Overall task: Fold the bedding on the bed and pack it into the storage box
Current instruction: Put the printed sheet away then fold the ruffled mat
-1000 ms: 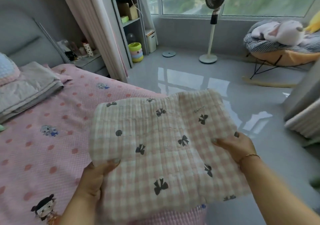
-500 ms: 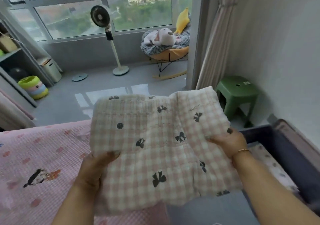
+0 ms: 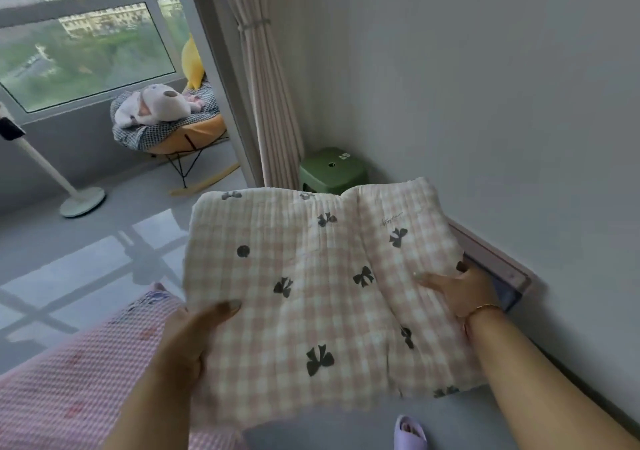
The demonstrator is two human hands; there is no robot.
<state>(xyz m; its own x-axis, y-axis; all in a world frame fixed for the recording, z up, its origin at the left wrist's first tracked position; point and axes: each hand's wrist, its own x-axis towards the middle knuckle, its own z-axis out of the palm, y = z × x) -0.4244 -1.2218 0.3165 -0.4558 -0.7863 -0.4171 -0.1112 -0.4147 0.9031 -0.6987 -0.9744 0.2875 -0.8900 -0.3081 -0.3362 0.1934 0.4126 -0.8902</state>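
You stand beside the bed (image 3: 69, 390), whose pink spotted cover fills the lower left corner. In front of your chest you hold the folded quilt (image 3: 322, 294), pink-and-cream check with black bows, flat and off the bed, over the grey floor (image 3: 86, 259). Behind its far right edge, against the wall, shows a strip of the storage box (image 3: 498, 269), dark blue inside with a pale rim; most of it is hidden by the quilt. A green stool (image 3: 332, 171) stands in the corner just past the quilt, beside the tied curtain (image 3: 270, 103). Further off, a rocking chair (image 3: 180, 138) by the window carries a plush dog (image 3: 152, 105), and a fan stand (image 3: 81, 200) rises at the left. Your left hand (image 3: 187, 342) grips the quilt's near left edge, thumb on top, fingers curled underneath. Your right hand (image 3: 460, 287) clamps the right edge the same way, thumb lying across the cloth. A lilac slipper (image 3: 410, 432) shows at the bottom.
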